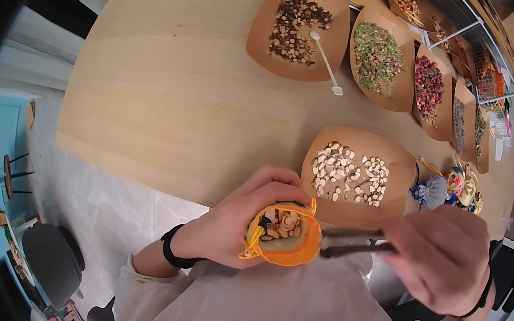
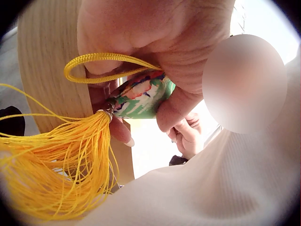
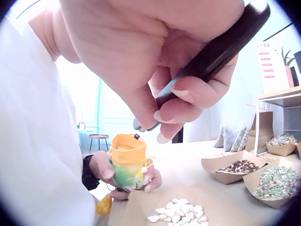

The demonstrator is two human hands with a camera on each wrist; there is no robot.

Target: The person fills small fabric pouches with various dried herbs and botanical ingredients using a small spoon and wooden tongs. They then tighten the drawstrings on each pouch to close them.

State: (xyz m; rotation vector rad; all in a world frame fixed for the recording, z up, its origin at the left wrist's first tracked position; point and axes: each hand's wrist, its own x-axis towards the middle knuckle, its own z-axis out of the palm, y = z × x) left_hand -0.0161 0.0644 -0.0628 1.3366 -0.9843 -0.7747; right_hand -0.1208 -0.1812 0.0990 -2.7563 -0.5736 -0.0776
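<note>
A small pouch with an orange rim [image 1: 307,253] stands open at its mouth, with tan slices inside. My left hand [image 1: 225,223] grips it from the side; in the left wrist view the green patterned pouch [image 2: 146,96] shows a yellow cord and a yellow tassel [image 2: 80,160]. My right hand [image 1: 444,258] grips a dark slender tool [image 1: 355,241], whose far end is beside the pouch's rim. The right wrist view shows the tool [image 3: 211,59] in the curled fingers of my right hand [image 3: 155,61]. Behind the pouch lies a paper tray [image 1: 392,215] of pale slices.
At the back stand a paper tray [image 1: 261,32] of dark pieces with a pale spoon [image 1: 327,61], a tray of green leaves [image 1: 377,57] and one of red buds [image 1: 427,87]. Small fabric pouches [image 1: 432,191] lie right of the near tray. The table's front edge is near my left hand.
</note>
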